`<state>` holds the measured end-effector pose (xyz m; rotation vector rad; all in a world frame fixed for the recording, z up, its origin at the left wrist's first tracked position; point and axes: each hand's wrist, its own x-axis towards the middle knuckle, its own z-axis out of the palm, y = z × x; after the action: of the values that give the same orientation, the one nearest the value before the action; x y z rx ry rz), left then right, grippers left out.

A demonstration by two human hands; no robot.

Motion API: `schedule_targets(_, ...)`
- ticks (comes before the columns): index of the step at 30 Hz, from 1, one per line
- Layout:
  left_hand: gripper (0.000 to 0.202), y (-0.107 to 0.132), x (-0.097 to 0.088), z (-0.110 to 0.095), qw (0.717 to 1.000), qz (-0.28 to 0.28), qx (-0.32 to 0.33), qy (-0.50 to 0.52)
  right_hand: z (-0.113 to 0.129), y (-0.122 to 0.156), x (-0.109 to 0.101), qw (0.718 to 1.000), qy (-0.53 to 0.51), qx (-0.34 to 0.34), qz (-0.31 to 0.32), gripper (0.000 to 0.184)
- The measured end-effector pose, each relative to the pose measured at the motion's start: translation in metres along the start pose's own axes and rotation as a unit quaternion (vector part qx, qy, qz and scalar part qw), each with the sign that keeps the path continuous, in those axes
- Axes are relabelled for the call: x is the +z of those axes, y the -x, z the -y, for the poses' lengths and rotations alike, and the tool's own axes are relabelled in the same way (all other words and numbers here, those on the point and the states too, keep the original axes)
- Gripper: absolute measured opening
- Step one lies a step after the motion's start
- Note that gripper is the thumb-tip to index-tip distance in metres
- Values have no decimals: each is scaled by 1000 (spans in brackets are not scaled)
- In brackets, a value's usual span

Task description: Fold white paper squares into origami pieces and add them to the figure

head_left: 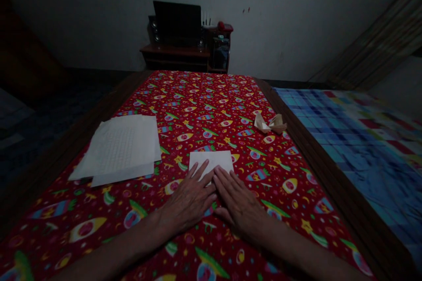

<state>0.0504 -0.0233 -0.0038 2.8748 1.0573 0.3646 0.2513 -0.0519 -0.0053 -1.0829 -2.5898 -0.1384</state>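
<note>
My left hand (187,197) and my right hand (239,199) lie flat and side by side on a red cloth (198,96) printed with colourful rockets and stars. Their fingertips rest on the near part of a small white paper sheet (211,162), which hides under them along that edge. To the left of my hands lies a loose stack of white written pages (118,149). Farther off on the right sits a crumpled piece of tan paper (270,124), out of reach of both fingertips.
A dark wooden edge (329,184) frames the cloth-covered surface. Beyond it on the right lies a blue checked bedcover (356,149). Against the far wall, a low wooden stand (174,55) carries a dark screen (177,23) and speakers.
</note>
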Motion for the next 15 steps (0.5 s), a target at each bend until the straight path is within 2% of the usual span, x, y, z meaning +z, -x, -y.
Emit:
schedule_targets(5,46,14,-4,8,999,26,10,-40,-12,19,-2,996,-42,-4,84,67)
schedule_targets(11,43,45,-5,23,997,11,-12,-74,-23,30,-2,996,-35,-3,84,66)
schedule_targets(15,43,48,-4,16,996,-11,-21,-83,-12,21,1,997,-26,3,75,64)
